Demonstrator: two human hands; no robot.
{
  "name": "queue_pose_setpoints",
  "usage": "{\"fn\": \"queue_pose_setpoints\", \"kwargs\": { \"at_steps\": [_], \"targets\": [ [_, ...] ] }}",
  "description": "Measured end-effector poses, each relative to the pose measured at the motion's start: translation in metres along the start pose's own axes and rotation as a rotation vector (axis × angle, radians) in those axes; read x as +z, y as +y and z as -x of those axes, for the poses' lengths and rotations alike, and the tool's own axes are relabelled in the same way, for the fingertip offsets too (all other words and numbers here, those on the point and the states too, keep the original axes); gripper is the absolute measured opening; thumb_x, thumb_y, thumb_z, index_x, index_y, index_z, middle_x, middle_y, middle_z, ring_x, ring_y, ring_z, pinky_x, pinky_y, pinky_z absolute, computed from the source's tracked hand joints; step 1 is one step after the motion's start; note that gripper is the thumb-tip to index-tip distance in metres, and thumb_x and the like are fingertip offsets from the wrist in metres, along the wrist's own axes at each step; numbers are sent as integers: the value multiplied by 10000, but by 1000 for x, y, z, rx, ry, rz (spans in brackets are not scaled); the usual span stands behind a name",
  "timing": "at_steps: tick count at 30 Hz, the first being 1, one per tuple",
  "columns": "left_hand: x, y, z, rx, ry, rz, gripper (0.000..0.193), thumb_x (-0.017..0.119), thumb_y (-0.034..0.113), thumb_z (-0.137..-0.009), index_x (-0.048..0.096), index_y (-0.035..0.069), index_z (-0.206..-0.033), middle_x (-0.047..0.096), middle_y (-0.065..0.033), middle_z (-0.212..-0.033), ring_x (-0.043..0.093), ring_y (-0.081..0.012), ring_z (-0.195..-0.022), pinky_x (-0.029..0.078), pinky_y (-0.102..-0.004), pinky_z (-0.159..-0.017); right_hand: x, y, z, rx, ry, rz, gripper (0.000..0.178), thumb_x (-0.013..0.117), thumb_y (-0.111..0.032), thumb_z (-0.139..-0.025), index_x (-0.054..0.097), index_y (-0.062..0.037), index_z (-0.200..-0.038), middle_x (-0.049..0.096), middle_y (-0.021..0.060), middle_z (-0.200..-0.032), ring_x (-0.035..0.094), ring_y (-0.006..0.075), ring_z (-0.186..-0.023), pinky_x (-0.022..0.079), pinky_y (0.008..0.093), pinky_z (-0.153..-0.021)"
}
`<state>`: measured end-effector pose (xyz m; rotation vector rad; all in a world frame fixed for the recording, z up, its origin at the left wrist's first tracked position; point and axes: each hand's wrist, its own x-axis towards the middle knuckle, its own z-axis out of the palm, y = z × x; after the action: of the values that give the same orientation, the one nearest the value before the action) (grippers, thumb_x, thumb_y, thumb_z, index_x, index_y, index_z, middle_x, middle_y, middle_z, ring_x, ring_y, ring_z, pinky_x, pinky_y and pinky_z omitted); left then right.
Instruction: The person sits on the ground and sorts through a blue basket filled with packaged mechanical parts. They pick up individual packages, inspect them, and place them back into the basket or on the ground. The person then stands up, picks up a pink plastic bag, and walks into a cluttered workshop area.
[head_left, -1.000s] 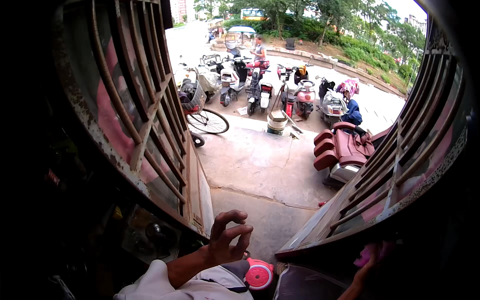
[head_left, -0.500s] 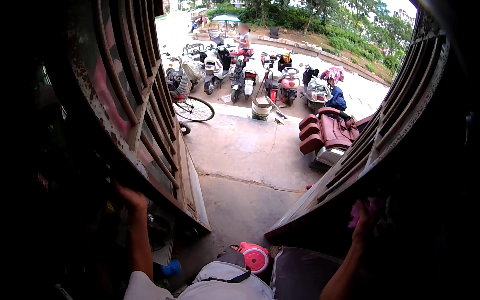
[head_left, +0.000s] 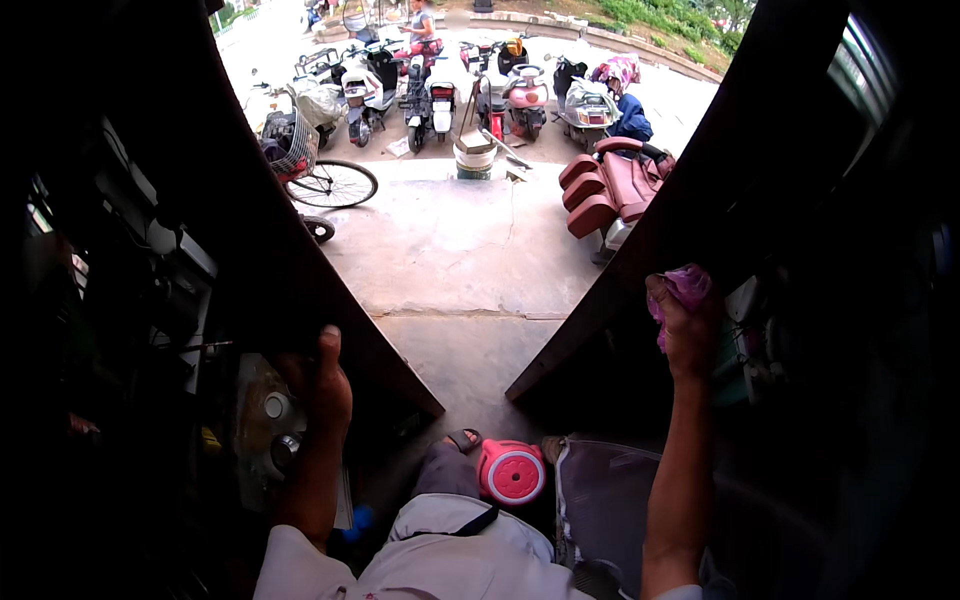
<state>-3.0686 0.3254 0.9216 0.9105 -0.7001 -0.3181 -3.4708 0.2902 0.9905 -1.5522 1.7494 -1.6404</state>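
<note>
My left hand (head_left: 328,385) is raised beside the dark left door leaf (head_left: 300,270). Its thumb stands stretched up, apart from the fingers, which fade into shadow; I see nothing held in it. Up at the right, my right hand (head_left: 688,340) is closed round a crumpled pink-purple cloth (head_left: 688,287), next to the dark right door leaf (head_left: 585,330). Both leaves slant inward and leave a narrow gap at their lower corners. Whether either hand touches its leaf is too dark to tell.
A pink round stool (head_left: 515,475) stands by my feet, with a dark padded seat (head_left: 610,500) to its right. Outside are a brown massage chair (head_left: 620,190), a bucket (head_left: 475,160), a bicycle wheel (head_left: 335,185) and several parked scooters (head_left: 430,105). A person (head_left: 421,25) stands beyond.
The gap between the door leaves has narrowed, and their bars no longer show. My hands have come inward and up in the view. The outdoor scene has shifted up and left.
</note>
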Motion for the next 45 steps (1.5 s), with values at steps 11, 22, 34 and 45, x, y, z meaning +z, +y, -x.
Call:
{"fn": "queue_pose_setpoints", "kwargs": {
  "at_steps": [11, 22, 34, 45],
  "targets": [
    [130, -24, -27, 130, -465, -303, 652, 810, 173, -848, 403, -9, -1324, 470, -152, -1242, 488, -243, -1159, 427, -401, -1013, 116, -15, -59, -110, -25, -34, 484, 848, -151, -815, 571, -5, -1183, 669, 101, -1059, 662, 236, -934, 552, 355, -855],
    [254, -106, -35, 195, -450, -147, 802, 877, 101, -712, 385, -27, -1333, 421, -172, -1258, 456, -324, -1181, 373, -444, -1045, 178, 4, -123, -82, 7, -89, 450, 857, -137, -796, 619, -9, -1156, 710, 106, -1025, 683, 203, -912, 545, 339, -849],
    [308, -135, -97, 293, -724, -317, 792, 762, 57, -782, 330, -40, -1439, 418, -268, -1352, 456, -445, -1251, 390, -509, -1072, 228, 6, -174, -96, -140, -16, 605, 821, -103, -803, 562, 36, -1332, 701, 104, -1040, 678, 164, -880, 556, 307, -752],
    [362, -246, -146, 225, -805, -105, 822, 748, 111, -814, 306, -55, -1487, 429, -260, -1432, 441, -402, -1340, 349, -472, -1134, 165, 57, 47, 561, 40, -654, 105, 718, -27, -918, 674, -74, -1001, 620, -37, -825, 565, 60, -690, 469, 240, -578]
  ]
}}
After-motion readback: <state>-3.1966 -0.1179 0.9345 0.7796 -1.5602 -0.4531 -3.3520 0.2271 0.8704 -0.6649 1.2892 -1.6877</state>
